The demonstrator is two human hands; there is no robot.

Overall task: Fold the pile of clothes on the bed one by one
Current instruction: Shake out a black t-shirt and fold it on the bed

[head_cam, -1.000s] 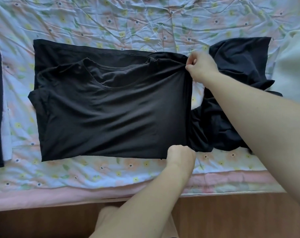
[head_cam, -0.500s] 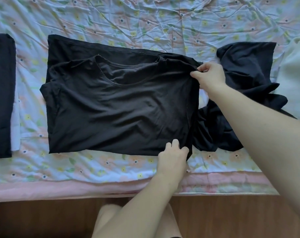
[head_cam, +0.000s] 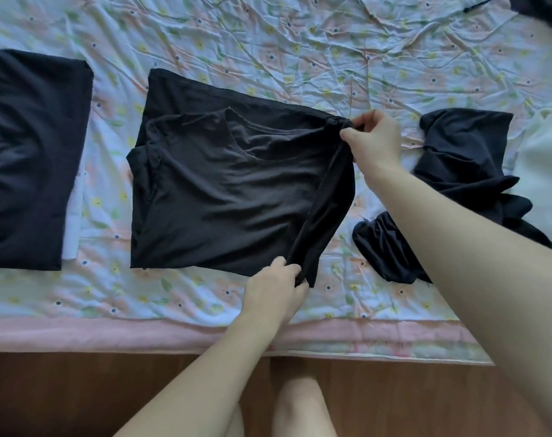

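Observation:
A black T-shirt [head_cam: 224, 190] lies partly folded in the middle of the floral bedsheet [head_cam: 300, 42], neckline facing up. My right hand [head_cam: 375, 141] pinches its upper right corner, lifted off the sheet. My left hand [head_cam: 276, 291] grips the lower right corner, so the right edge is raised and curling leftward. A crumpled pile of black clothes [head_cam: 457, 171] lies to the right, partly hidden by my right forearm.
A folded black garment [head_cam: 28, 152] over a white one [head_cam: 74, 216] lies at the left. A white cloth [head_cam: 546, 171] sits at the far right, a dark item [head_cam: 539, 7] at the top right. The bed's pink edge [head_cam: 110, 335] borders a wooden floor.
Both hands have lifted the shirt's right edge off the bed and begun carrying it leftward. The view has shifted, showing more of the folded garment at the left.

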